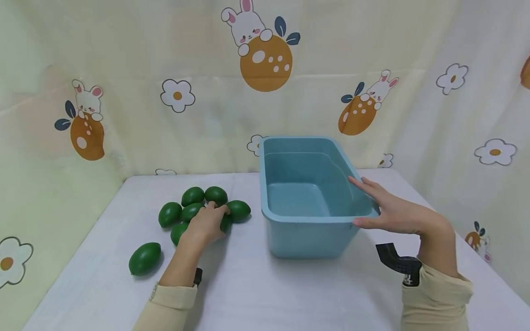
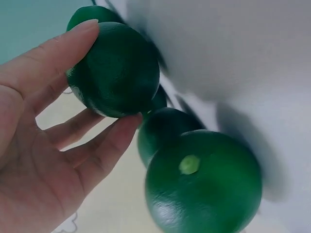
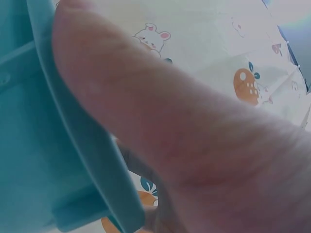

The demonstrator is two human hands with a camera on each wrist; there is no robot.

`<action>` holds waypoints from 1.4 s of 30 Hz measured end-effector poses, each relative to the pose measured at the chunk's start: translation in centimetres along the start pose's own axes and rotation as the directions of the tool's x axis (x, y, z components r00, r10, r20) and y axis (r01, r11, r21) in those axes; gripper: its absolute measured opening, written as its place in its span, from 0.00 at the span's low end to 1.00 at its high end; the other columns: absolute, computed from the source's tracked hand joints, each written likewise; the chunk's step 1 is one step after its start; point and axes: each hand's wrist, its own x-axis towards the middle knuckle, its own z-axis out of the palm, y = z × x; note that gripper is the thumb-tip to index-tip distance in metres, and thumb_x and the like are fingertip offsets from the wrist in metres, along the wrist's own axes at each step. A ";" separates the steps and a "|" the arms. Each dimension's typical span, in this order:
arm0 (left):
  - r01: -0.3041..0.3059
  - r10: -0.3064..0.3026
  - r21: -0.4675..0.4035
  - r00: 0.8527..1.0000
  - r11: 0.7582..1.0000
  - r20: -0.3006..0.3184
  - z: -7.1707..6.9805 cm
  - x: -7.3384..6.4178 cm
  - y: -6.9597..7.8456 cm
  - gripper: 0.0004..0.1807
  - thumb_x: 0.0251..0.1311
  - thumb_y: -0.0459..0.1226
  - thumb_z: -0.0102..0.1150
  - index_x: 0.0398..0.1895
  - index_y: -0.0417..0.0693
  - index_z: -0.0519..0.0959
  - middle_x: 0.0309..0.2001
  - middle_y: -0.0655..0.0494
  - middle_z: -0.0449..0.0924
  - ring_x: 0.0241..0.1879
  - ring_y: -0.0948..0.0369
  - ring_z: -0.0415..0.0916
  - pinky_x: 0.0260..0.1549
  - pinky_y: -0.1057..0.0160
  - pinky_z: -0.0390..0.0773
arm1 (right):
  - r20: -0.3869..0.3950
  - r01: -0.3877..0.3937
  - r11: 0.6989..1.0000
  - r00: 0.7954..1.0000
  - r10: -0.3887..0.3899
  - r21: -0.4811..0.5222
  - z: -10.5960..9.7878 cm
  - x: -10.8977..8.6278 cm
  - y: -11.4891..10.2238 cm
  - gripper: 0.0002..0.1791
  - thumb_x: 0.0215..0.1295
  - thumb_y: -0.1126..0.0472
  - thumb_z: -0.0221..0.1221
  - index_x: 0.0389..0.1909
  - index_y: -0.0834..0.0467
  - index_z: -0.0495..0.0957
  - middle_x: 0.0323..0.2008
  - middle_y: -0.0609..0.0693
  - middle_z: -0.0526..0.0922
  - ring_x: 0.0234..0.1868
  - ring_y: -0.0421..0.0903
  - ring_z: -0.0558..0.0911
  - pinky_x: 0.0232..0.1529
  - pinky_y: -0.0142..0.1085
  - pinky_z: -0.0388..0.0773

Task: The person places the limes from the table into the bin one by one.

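My left hand reaches into a cluster of dark green limes on the left half of the table. In the left wrist view its thumb and fingertips pinch one lime from opposite sides, with more limes close behind and below. Right of the cluster stands a blue plastic basin, upright, with a bare floor inside. My right hand rests on its near right corner, fingers stretched along the side rim and thumb against the front rim. The right wrist view shows this hand right against the rim.
A single lime lies apart, nearer the front left. White cloth covers the table. Behind it and at both sides hangs a pale curtain with rabbits, oranges and flowers. The far end of the basin stands close to this curtain.
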 end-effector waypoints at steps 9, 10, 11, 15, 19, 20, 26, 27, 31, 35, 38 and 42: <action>-0.019 0.019 -0.002 1.000 1.000 -0.016 -1.9 -1.3 0.5 0.29 0.49 0.34 0.70 0.57 0.52 0.74 0.60 0.42 0.67 0.57 0.43 0.68 0.45 0.44 0.77 | 0.005 -0.029 0.999 1.000 0.029 0.016 0.0 0.0 0.0 0.54 0.57 0.44 0.63 0.76 0.44 0.38 0.74 0.64 0.36 0.70 0.71 0.47 0.55 0.70 0.61; -0.027 0.027 0.000 0.999 1.000 -0.028 -2.3 -1.5 0.6 0.29 0.49 0.34 0.69 0.58 0.52 0.73 0.60 0.42 0.66 0.57 0.43 0.68 0.44 0.44 0.77 | 0.006 -0.031 0.999 1.000 0.031 0.018 0.0 0.0 0.0 0.54 0.57 0.43 0.63 0.76 0.44 0.38 0.74 0.64 0.36 0.70 0.71 0.47 0.55 0.70 0.61; -0.035 0.035 -0.002 0.998 0.999 -0.043 -2.6 -1.7 0.8 0.29 0.50 0.35 0.69 0.58 0.52 0.73 0.60 0.42 0.66 0.57 0.43 0.68 0.44 0.44 0.77 | 0.005 -0.031 0.999 0.999 0.031 0.020 0.0 -0.1 0.1 0.54 0.57 0.43 0.63 0.76 0.44 0.38 0.74 0.64 0.36 0.70 0.71 0.47 0.55 0.70 0.61; -0.067 0.064 -0.017 0.990 0.998 -0.128 -3.7 -2.4 1.8 0.31 0.51 0.36 0.69 0.60 0.52 0.71 0.62 0.41 0.65 0.57 0.43 0.68 0.46 0.43 0.77 | 0.007 -0.033 0.999 0.999 0.033 0.024 0.0 -0.1 -0.1 0.53 0.57 0.43 0.63 0.76 0.44 0.38 0.74 0.64 0.36 0.70 0.71 0.46 0.56 0.70 0.60; -0.106 0.087 -0.071 0.969 0.992 -0.233 -4.7 -3.2 3.6 0.32 0.52 0.38 0.69 0.62 0.53 0.70 0.63 0.43 0.64 0.58 0.44 0.68 0.48 0.44 0.77 | 0.008 -0.035 0.999 0.999 0.035 0.028 0.0 -0.1 -0.2 0.53 0.57 0.43 0.63 0.76 0.44 0.38 0.74 0.64 0.36 0.71 0.71 0.45 0.57 0.70 0.58; -0.122 0.096 -0.088 0.961 0.989 -0.260 -4.9 -3.5 4.1 0.32 0.52 0.39 0.69 0.62 0.54 0.70 0.64 0.44 0.64 0.59 0.44 0.68 0.48 0.45 0.77 | 0.007 -0.036 0.999 0.999 0.036 0.030 0.0 -0.1 -0.3 0.53 0.57 0.43 0.63 0.76 0.44 0.38 0.74 0.64 0.36 0.71 0.71 0.45 0.57 0.70 0.58; -0.286 0.189 -0.178 0.886 0.941 -0.423 -5.6 -4.8 7.1 0.33 0.50 0.41 0.71 0.62 0.56 0.71 0.63 0.49 0.65 0.57 0.49 0.73 0.49 0.51 0.79 | 0.006 -0.035 0.999 0.999 0.035 0.037 0.1 -0.1 -0.2 0.54 0.57 0.43 0.63 0.76 0.44 0.38 0.74 0.64 0.35 0.71 0.70 0.45 0.58 0.69 0.58; -0.314 0.205 -0.186 0.871 0.931 -0.445 -5.6 -4.9 7.5 0.33 0.50 0.40 0.71 0.61 0.56 0.71 0.63 0.50 0.65 0.56 0.50 0.74 0.49 0.53 0.79 | 0.007 -0.034 0.999 0.999 0.034 0.041 0.1 -0.1 -0.2 0.54 0.57 0.43 0.63 0.76 0.45 0.38 0.74 0.64 0.35 0.71 0.70 0.45 0.58 0.69 0.58; -0.391 0.246 -0.207 0.829 0.897 -0.501 -5.5 -5.4 8.4 0.33 0.49 0.40 0.71 0.61 0.57 0.72 0.62 0.53 0.65 0.55 0.54 0.75 0.49 0.58 0.79 | 0.008 -0.032 0.998 0.999 0.031 0.057 0.1 -0.1 -0.2 0.54 0.57 0.44 0.63 0.76 0.45 0.38 0.74 0.64 0.35 0.71 0.70 0.45 0.57 0.69 0.59; -0.425 0.266 -0.214 0.812 0.880 -0.520 -5.2 -5.5 9.0 0.33 0.49 0.40 0.71 0.61 0.58 0.72 0.63 0.55 0.65 0.58 0.56 0.73 0.48 0.60 0.80 | 0.006 -0.038 0.998 0.999 0.038 0.047 0.1 -0.1 -0.3 0.54 0.57 0.43 0.63 0.76 0.43 0.38 0.74 0.64 0.35 0.71 0.70 0.45 0.58 0.69 0.58; -0.449 0.283 -0.222 0.805 0.866 -0.522 -4.9 -5.4 9.4 0.33 0.49 0.40 0.71 0.61 0.58 0.72 0.64 0.54 0.64 0.60 0.56 0.72 0.46 0.60 0.80 | 0.003 -0.039 0.998 0.999 0.039 0.042 0.1 -0.2 -0.3 0.54 0.57 0.43 0.63 0.76 0.43 0.37 0.74 0.64 0.35 0.71 0.70 0.45 0.58 0.69 0.57; -0.480 0.315 -0.228 0.798 0.847 -0.513 -4.6 -5.2 9.8 0.33 0.49 0.40 0.71 0.61 0.58 0.72 0.64 0.53 0.63 0.61 0.55 0.70 0.47 0.61 0.80 | -0.008 -0.031 0.999 0.999 0.031 0.041 0.1 -0.1 -0.3 0.56 0.56 0.43 0.64 0.76 0.47 0.36 0.74 0.64 0.38 0.71 0.68 0.46 0.59 0.69 0.57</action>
